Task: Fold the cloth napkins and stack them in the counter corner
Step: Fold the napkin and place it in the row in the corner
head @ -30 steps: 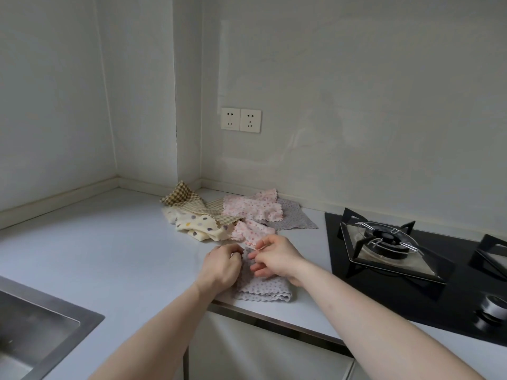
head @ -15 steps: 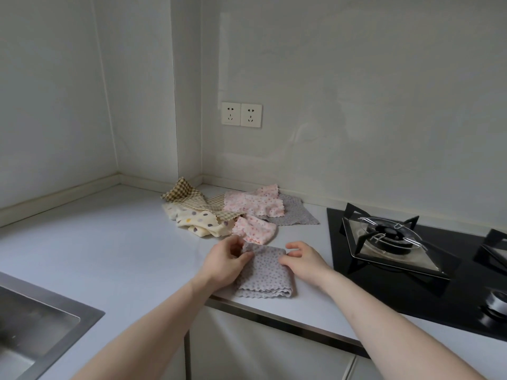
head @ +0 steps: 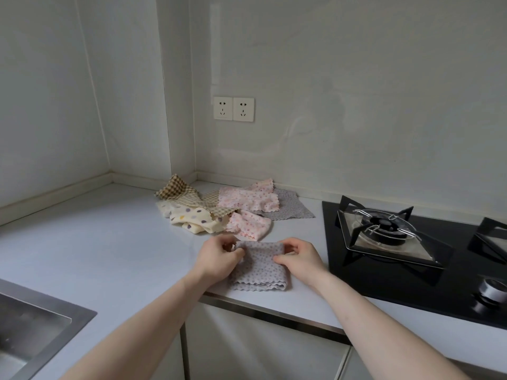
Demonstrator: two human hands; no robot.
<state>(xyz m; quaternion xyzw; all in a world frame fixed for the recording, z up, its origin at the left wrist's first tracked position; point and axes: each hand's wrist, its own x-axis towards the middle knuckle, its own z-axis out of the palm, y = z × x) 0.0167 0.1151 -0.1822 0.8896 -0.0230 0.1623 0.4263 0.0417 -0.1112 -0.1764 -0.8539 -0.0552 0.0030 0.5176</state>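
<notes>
1. Sink [head: 33,322]: stainless basin, set into the tabletop [head: 96,242] at the lower left of the frame.
2. Napkin pile, centre of the frame near the wall corner, unfolded and overlapping: checked napkin [head: 181,190] at the back left; cream polka-dot napkin [head: 192,219] in front of it; pink floral napkin [head: 247,200] to the right; a second, crumpled pink floral napkin [head: 249,224] in front; grey napkin [head: 288,209] lying flat at the right end.
3. Left hand [head: 218,256]: fingers curled, pinching the left far corner of the folded grey dotted napkin [head: 259,270].
4. Folded grey dotted napkin: lies flat near the front edge of the tabletop, below the pile, scalloped edge toward the viewer.
5. Right hand [head: 300,256]: fingers curled, gripping the right far corner of the same napkin.
6. Wall sockets [head: 233,108]: two, above the pile.
7. Gas hob [head: 411,256]: black, right of the frame.
</notes>
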